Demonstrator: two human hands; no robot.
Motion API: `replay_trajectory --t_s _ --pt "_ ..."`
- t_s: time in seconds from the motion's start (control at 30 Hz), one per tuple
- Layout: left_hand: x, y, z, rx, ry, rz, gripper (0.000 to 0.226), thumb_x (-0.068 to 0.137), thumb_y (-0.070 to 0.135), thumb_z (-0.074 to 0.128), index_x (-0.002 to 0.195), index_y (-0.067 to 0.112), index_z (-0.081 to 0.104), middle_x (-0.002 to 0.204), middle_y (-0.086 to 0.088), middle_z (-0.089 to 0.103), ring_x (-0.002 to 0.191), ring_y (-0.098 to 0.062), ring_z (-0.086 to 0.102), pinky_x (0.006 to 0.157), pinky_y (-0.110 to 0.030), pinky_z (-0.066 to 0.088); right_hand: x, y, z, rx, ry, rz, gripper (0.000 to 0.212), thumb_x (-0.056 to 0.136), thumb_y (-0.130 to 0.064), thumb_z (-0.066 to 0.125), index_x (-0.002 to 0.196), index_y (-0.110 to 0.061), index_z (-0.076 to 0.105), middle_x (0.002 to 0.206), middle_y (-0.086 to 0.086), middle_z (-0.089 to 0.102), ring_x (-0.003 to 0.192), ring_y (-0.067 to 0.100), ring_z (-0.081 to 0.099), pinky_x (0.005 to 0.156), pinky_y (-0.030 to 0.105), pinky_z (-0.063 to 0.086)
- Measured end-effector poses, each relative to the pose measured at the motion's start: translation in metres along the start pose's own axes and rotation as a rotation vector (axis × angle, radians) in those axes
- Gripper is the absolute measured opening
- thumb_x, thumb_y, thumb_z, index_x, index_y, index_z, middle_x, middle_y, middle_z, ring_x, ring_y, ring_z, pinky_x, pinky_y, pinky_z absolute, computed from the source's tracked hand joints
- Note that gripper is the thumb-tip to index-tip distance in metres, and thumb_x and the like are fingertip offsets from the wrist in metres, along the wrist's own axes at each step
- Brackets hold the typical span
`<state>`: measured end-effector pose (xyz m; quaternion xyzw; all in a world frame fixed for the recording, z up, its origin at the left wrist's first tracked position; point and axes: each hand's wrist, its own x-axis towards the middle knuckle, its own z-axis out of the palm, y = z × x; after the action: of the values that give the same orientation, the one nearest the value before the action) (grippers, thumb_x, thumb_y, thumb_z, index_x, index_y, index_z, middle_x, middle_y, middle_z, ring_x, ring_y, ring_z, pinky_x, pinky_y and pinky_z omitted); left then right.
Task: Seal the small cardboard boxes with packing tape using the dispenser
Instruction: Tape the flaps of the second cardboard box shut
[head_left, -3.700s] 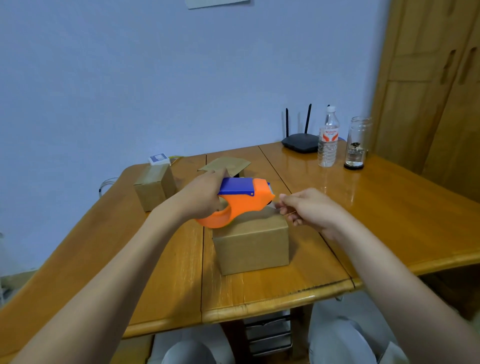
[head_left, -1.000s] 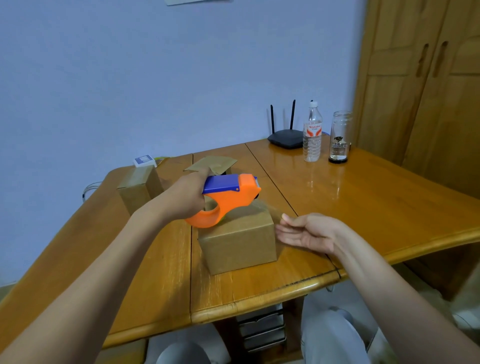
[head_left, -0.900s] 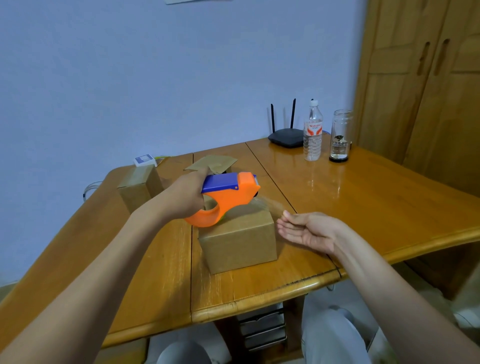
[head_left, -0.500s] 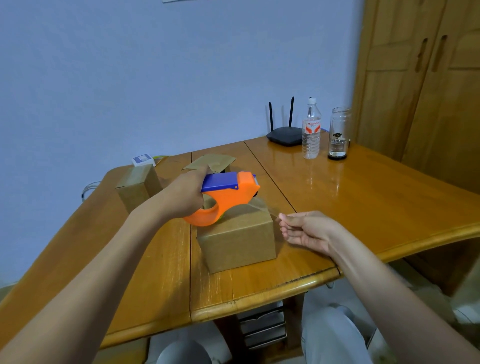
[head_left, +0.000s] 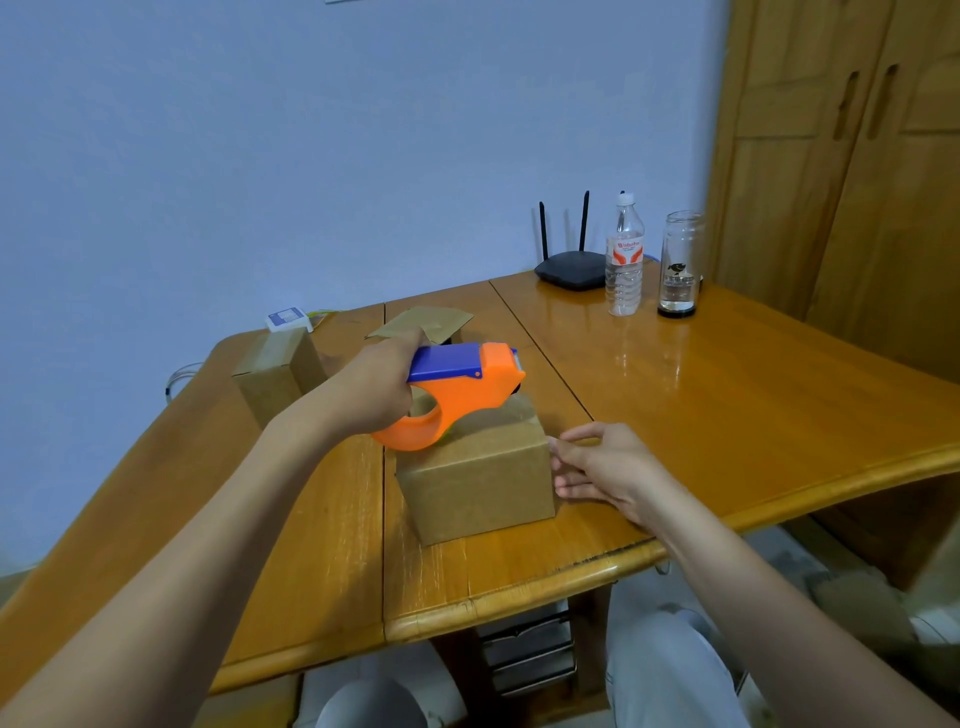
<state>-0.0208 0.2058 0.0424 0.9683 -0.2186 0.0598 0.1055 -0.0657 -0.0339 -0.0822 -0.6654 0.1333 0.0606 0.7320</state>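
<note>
Fingers (head_left: 563, 457) of the right hand (head_left: 602, 470) lie straight against the near box (head_left: 478, 467) on the counter (head_left: 727, 395); left hand (head_left: 374, 387) grips the dispenser (head_left: 462, 392) atop it. Sealing looks unfinished; the far box (head_left: 275, 374) waits.

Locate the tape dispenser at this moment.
In the head view, the dispenser sits centre-frame, gripped by the left hand, its front end resting on top of the near box; the right hand touches that box's right side.

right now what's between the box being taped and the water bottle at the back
Only bare wooden table lies between the near box and the water bottle, as the head view shows; the right hand touches the box's right side.
</note>
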Motion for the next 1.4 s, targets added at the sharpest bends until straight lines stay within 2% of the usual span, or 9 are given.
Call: replay_trajectory --t_s 0.17,0.33,0.4,0.47,0.57,0.7,0.87,1.07,1.4 --pt "0.002 0.000 0.000 0.011 -0.017 -0.005 0.047 0.088 -0.008 0.053 0.128 0.014 0.047 0.106 -0.007 0.063 0.077 -0.011 0.051 0.060 -0.019 0.039 -0.003 0.003 0.001 -0.245 0.054 -0.014 0.037 0.091 -0.031 0.073 0.115 -0.010 0.055 0.068 0.010 0.062 0.055 0.017 0.060 0.054 0.028 0.056" --pt "0.002 -0.001 0.000 0.013 -0.023 0.001 0.046 0.089 -0.006 0.054 0.129 0.015 0.047 0.108 -0.009 0.063 0.080 -0.013 0.053 0.061 -0.019 0.040 0.004 0.001 0.003 -0.607 0.190 -0.101 0.024 0.096 -0.028 0.068 0.116 -0.018 0.058 0.090 0.005 0.067 0.073 0.018 0.063 0.065 0.034 0.057" --pt "0.003 -0.001 0.001 0.015 -0.021 0.006 0.045 0.089 -0.005 0.055 0.129 0.016 0.046 0.109 -0.008 0.063 0.082 -0.014 0.054 0.062 -0.018 0.041 0.001 -0.008 0.000 -0.554 0.215 -0.331 0.042 0.097 -0.045 0.061 0.131 -0.022 0.055 0.103 -0.004 0.063 0.094 0.014 0.063 0.075 0.030 0.052" --pt "0.003 -0.002 0.000 0.021 -0.019 0.007 0.046 0.090 -0.005 0.054 0.130 0.016 0.046 0.107 -0.006 0.062 0.080 -0.012 0.053 0.061 -0.018 0.040 -0.004 -0.024 0.000 -0.437 -0.026 -0.471 0.079 0.085 -0.066 0.057 0.150 -0.026 0.037 0.133 -0.006 0.053 0.126 0.012 0.051 0.099 0.029 0.045" --pt "0.004 -0.001 0.000 0.020 -0.024 0.002 0.048 0.090 -0.006 0.053 0.131 0.016 0.046 0.103 -0.003 0.059 0.075 -0.009 0.050 0.059 -0.018 0.037 -0.001 -0.036 0.007 -0.669 -0.305 -0.480 0.125 0.063 -0.076 0.075 0.159 -0.036 0.005 0.164 -0.008 0.021 0.149 0.011 0.024 0.121 0.039 0.028" --pt "0.003 0.000 0.000 0.022 -0.032 0.009 0.047 0.090 -0.005 0.055 0.131 0.016 0.046 0.107 -0.007 0.063 0.078 -0.011 0.052 0.060 -0.018 0.039 0.012 -0.034 0.012 -0.806 -0.324 -0.437 0.115 0.061 -0.051 0.093 0.153 -0.029 0.028 0.147 -0.009 0.044 0.131 0.012 0.047 0.113 0.038 0.042" --pt "0.001 -0.004 -0.008 0.028 -0.044 0.036 0.042 0.086 -0.005 0.053 0.119 0.020 0.047 0.097 -0.003 0.059 0.076 -0.010 0.051 0.061 -0.023 0.038 0.014 -0.033 0.011 -0.829 -0.315 -0.437 0.111 0.055 -0.059 0.092 0.146 -0.032 0.033 0.142 -0.012 0.046 0.125 0.010 0.050 0.109 0.039 0.046" --pt "-0.007 -0.014 -0.004 0.147 0.019 -0.028 0.043 0.086 -0.004 0.041 0.109 0.032 0.040 0.093 0.006 0.049 0.092 -0.019 0.049 0.099 -0.052 0.038 0.013 -0.033 0.010 -0.838 -0.327 -0.429 0.107 0.062 -0.054 0.091 0.148 -0.035 0.031 0.144 -0.012 0.043 0.126 0.010 0.049 0.109 0.037 0.044" --pt "-0.032 -0.056 -0.004 0.237 0.032 -0.191 0.043 0.081 -0.006 0.036 0.106 0.028 0.044 0.090 0.003 0.055 0.090 -0.023 0.053 0.085 -0.043 0.028 0.014 -0.034 0.007 -0.889 -0.333 -0.418 0.097 0.067 -0.052 0.089 0.143 -0.036 0.032 0.132 -0.012 0.044 0.116 0.008 0.049 0.096 0.031 0.049"
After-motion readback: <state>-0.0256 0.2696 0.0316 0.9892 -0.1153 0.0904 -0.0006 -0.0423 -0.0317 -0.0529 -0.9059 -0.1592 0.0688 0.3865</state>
